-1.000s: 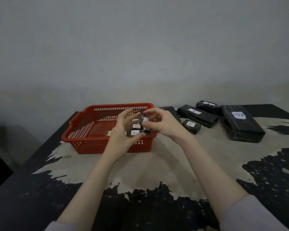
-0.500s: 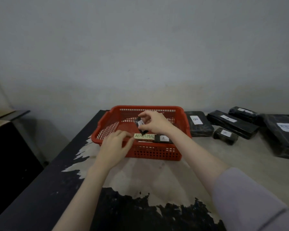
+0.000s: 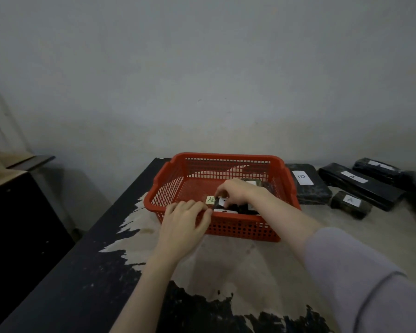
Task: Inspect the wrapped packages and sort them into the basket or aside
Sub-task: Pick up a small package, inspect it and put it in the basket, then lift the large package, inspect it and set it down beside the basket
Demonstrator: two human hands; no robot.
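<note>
Right hand [image 3: 235, 189] fingers pinch a small wrapped package [image 3: 223, 201] inside the red basket [image 3: 226, 157], left hand [image 3: 185, 221] relaxed on its rim; releasing crookedly could bury the labels.

1. The scene is dim, with flat, soft, greyish light and no glare.
2. Faint shadows lie on the wall [image 3: 202, 80] behind the tabletop [image 3: 226, 265].
3. The picture is slightly soft and grainy.
4. Wide-angle distortion bends the frame edges.

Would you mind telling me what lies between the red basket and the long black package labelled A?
In the head view, the package labelled B lies between the red basket and it.
</note>
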